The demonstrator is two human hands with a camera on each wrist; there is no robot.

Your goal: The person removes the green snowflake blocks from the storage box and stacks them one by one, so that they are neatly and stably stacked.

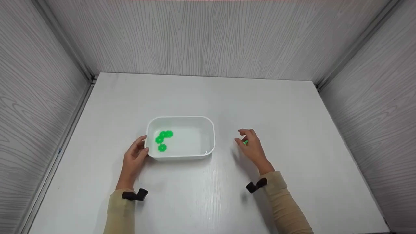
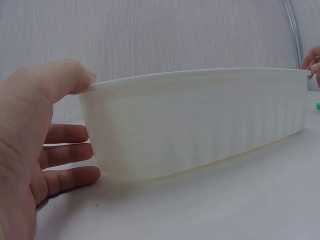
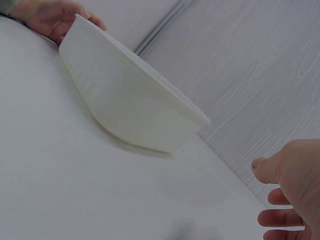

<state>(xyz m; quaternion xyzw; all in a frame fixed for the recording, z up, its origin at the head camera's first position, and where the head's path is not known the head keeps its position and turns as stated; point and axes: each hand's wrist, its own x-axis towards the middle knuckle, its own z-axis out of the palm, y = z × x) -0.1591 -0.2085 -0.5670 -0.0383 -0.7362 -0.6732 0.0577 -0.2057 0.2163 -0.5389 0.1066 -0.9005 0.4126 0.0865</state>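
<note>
A white plastic bin (image 1: 182, 157) stands left of the table's middle, with several green flower-shaped pieces (image 1: 162, 148) on its floor. My left hand (image 1: 134, 156) grips its left end, thumb over the rim and the fingers against the side, as the left wrist view shows. To the right of the bin, my right hand (image 1: 252, 146) hovers over the table with curved fingers, thumb and index finger apart. A bit of green (image 1: 245, 142) shows between its thumb and fingers in the head view; whether the hand holds it, I cannot tell.
The white table (image 1: 195, 195) is bordered by pale wood-grain panels (image 1: 195, 39) at the back and both sides. Tan sleeves (image 1: 287, 208) cover the forearms, and a black wrist camera (image 1: 256, 185) is worn on each.
</note>
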